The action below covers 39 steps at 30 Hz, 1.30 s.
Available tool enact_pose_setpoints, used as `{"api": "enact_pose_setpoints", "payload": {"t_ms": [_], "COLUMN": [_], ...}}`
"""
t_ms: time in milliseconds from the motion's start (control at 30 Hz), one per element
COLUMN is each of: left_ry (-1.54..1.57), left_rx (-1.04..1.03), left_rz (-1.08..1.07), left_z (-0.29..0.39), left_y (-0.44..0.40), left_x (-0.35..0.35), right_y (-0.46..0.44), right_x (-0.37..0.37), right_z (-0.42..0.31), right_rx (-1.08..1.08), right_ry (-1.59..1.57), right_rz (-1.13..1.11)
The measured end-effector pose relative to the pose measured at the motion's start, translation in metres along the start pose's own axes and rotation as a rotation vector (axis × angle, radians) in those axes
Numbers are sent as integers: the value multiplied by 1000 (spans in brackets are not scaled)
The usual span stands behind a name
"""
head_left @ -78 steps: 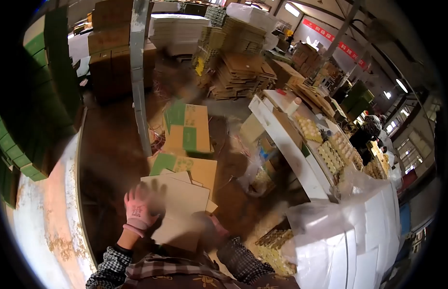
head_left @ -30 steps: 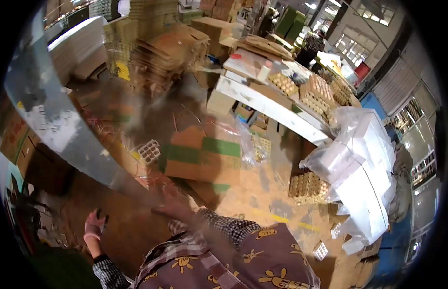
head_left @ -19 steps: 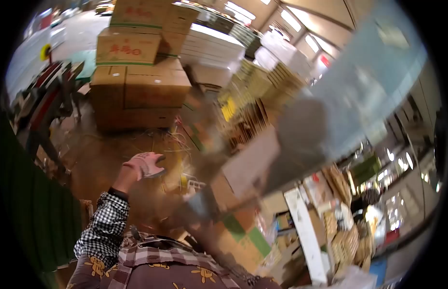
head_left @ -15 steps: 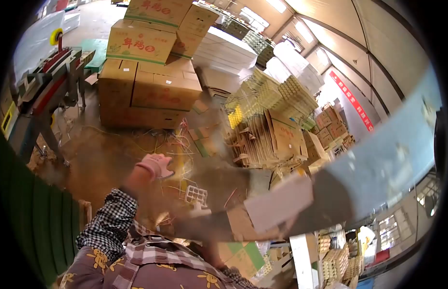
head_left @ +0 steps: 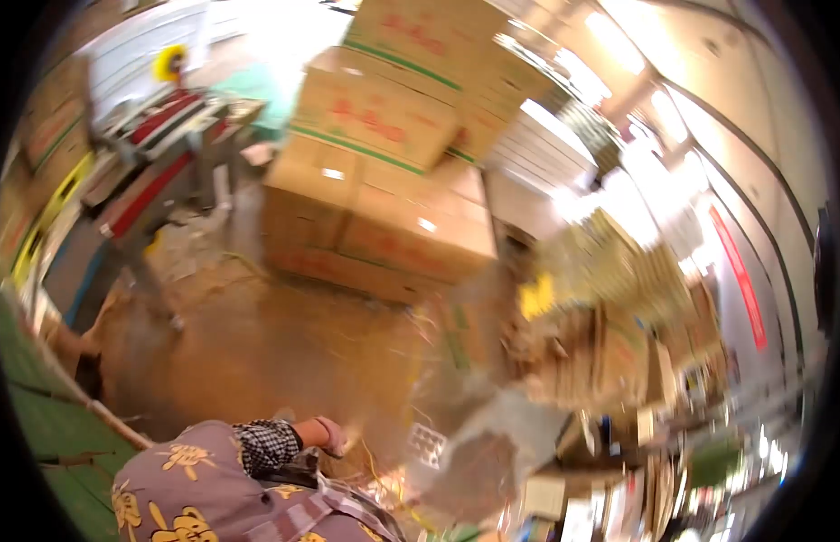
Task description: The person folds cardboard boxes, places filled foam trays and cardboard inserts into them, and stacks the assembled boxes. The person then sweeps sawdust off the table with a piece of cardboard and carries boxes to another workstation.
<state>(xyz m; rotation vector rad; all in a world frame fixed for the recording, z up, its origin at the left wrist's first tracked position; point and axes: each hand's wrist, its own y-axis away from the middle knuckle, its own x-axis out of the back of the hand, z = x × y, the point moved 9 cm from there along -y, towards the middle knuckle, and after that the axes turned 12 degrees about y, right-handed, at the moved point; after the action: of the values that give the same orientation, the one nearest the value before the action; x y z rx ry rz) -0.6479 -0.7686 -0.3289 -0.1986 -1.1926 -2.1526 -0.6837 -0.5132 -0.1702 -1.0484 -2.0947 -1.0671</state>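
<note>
My left hand (head_left: 332,437), in a pale pink glove below a black-and-white checked sleeve (head_left: 268,446), is held low in front of my body over the brown floor (head_left: 284,352). Motion smears its fingers, and I make out no object in it. Closest to it are loose strings (head_left: 375,470) on the floor. A white egg-tray piece (head_left: 426,445) lies farther right. My right hand does not show.
Large cardboard boxes (head_left: 375,217) are stacked ahead. At left stands a conveyor-like machine (head_left: 149,194) with a yellow roller (head_left: 169,63). Flattened cartons (head_left: 596,357) and stacked egg trays (head_left: 619,271) are to the right. Green material (head_left: 58,434) borders the lower left.
The view has swung left, so the boxes and machine sit farther right. My left arm has drawn in closer to my body. The big blue-grey sheet shape at right has gone from view.
</note>
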Motion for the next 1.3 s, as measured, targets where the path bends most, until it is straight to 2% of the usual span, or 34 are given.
{"api": "enact_pose_setpoints", "payload": {"t_ms": [100, 200, 267, 400, 500, 533, 600, 733, 767, 800, 833, 900, 933, 967, 1000, 1100, 1167, 1200, 1233, 1267, 1300], "left_ry": [162, 147, 198, 285, 386, 465, 566, 730, 792, 855, 858, 994, 1064, 1121, 1182, 1276, 1340, 1374, 1410, 1428, 1457], "left_rx": [71, 171, 257, 355, 401, 405, 386, 478, 587, 694, 700, 821, 851, 865, 875, 887, 857, 845, 832, 817, 799], "left_rz": [64, 284, 239, 375, 501, 435, 468, 644, 698, 748, 752, 844, 891, 940, 998, 1136, 1226, 1271, 1311, 1345, 1380], "left_z": [-62, -119, -125, -177, -223, -238, -258, -332, -344, -351, -361, -388, -400, -414, -431, -489, -504, -506, -508, -515, -522], "left_y": [15, 36, 70, 124, 157, 159, 189, 226, 249, 270, 276, 302, 309, 316, 326, 362, 363, 364, 369, 376, 380], "left_x": [19, 58, 85, 121, 123, 113, 107, 63, 61, 59, 58, 52, 48, 49, 48, 53, 46, 36, 23, 20, 14], "right_y": [-91, -172, -219, -296, -339, -353, -378, -427, -442, -484, -449, -405, -338, -266, -221, -61, 81, 140, 198, 232, 256], "right_x": [-22, -44, -58, -95, -125, -135, -157, -222, -247, -319, -329, -397, -381, -368, -389, -488, -458, -431, -439, -405, -398], "right_z": [-66, -126, -162, -227, -262, -270, -280, -304, -330, -367, -469, -610, -690, -765, -809, -886, -906, -906, -877, -873, -872], "right_rx": [24, 103, 153, 181, 154, 144, 121, 158, 247, 1064, 947, 1148, 1038, 1081, 1158, 1437, 1807, 2114, 2401, 2679, 2660], "right_ry": [13, 41, 65, 104, 126, 127, 132, 128, 140, 377, 478, 271, 93, 117, 85, 92, 169, -182, 30, 273, 263], "right_rz": [-73, -163, -222, -308, -363, -381, -419, -550, -597, -394, -608, -655, -788, -1007, -1043, -996, -1203, -1071, -1130, -1128, -1166]}}
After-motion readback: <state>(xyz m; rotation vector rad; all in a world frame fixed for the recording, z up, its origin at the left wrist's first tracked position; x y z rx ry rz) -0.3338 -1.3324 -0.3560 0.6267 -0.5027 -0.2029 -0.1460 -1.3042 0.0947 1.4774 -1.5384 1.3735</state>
